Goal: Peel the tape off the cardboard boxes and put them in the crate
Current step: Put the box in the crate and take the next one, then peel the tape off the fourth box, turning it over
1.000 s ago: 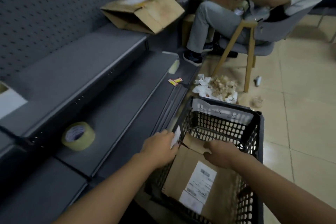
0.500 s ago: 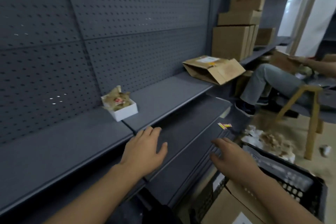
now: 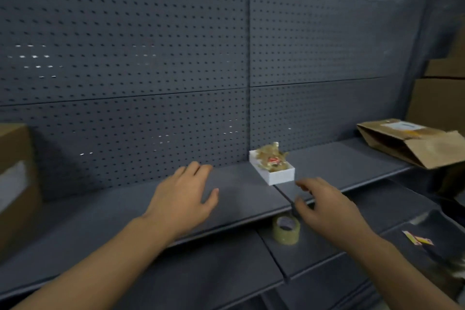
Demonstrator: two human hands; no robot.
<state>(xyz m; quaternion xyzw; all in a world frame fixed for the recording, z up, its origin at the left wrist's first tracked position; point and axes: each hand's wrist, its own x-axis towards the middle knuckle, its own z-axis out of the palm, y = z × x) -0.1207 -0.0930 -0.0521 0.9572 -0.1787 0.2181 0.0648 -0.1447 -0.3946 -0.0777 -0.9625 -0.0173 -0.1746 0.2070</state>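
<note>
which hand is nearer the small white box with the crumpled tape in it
Right. The right hand hovers just below and right of the white box, fingertips close to it. The left hand is farther off, to the box's left.

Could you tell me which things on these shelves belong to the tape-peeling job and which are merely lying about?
Job: flattened cardboard box; stacked boxes; box at left; white tray of peeled tape; left hand; right hand.

Lying about: tape roll; yellow wrapper.
</note>
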